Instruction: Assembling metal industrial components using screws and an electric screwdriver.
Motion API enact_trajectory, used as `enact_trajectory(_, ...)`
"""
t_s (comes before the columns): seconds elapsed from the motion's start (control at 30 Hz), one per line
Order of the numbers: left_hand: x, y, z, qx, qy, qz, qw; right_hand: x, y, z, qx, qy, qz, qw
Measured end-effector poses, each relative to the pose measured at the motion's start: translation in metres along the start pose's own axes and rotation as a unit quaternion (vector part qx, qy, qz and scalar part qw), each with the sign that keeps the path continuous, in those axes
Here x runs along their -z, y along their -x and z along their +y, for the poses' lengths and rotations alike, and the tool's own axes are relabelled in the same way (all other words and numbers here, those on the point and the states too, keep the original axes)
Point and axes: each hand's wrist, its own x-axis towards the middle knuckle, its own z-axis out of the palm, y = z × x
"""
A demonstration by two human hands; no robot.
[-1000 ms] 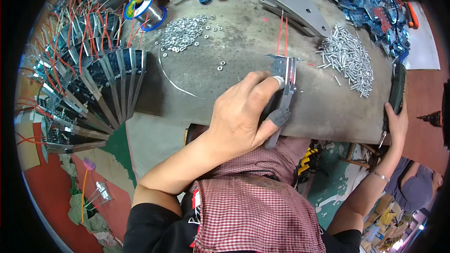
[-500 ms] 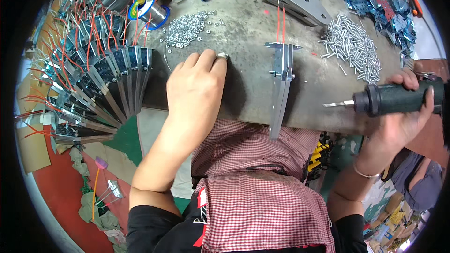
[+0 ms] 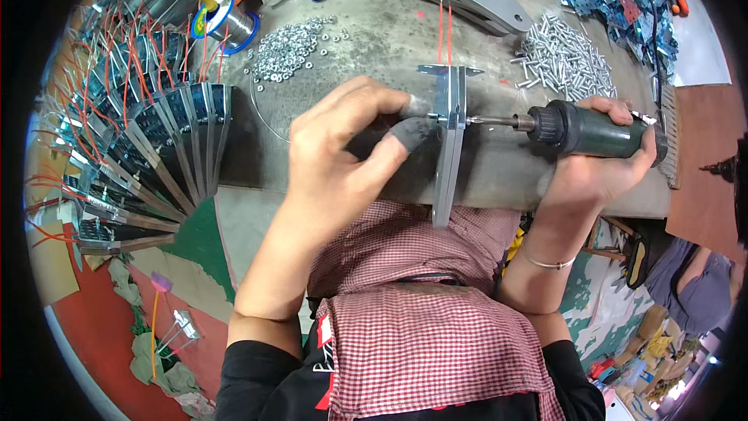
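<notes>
bracket [image 3: 448, 156]: upright in the middle of the counter [image 3: 374, 35], its near end poking past the front edge, red wires [image 3: 445, 35] at its far end.
right hand [image 3: 615, 144]: wrapped round the driver [image 3: 588, 129]; half a second ago the driver was well apart to the right, now its bit [image 3: 499, 120] is in at the screw [image 3: 440, 118], seemingly touching.
left hand [image 3: 343, 144]: moved over from nearer the nuts [image 3: 284, 51]; thumb and forefinger curl toward each other by the screw's left end. whether they pinch a nut, i cannot tell.
meaning: the screw is attended from both sides, so the fastening looks in hand but not yet done.
screws [image 3: 565, 58]: heaped toward the counter's right edge.
</notes>
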Motion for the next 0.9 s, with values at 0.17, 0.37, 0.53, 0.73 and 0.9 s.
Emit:
enact_trajectory(0.17,-0.025,0.006,-0.009,0.023,0.102,0.061,0.993,0.003,-0.002,0.003,-0.009,-0.026,0.012,1.0)
enact_trajectory(0.37,-0.032,0.005,-0.01,0.0,0.125,0.087,0.988,0.003,-0.003,0.006,-0.011,-0.033,0.001,0.999)
enact_trajectory(0.53,-0.033,0.01,-0.005,0.073,0.151,0.076,0.983,0.003,-0.001,0.008,-0.002,-0.017,-0.008,1.0)
enact_trajectory(0.73,-0.037,0.014,-0.01,0.059,0.202,0.085,0.974,0.007,-0.002,0.008,-0.011,-0.043,-0.004,0.999)
enact_trajectory(0.9,-0.034,0.007,-0.01,0.016,0.19,0.049,0.98,0.003,0.0,0.01,-0.026,-0.114,-0.048,0.992)
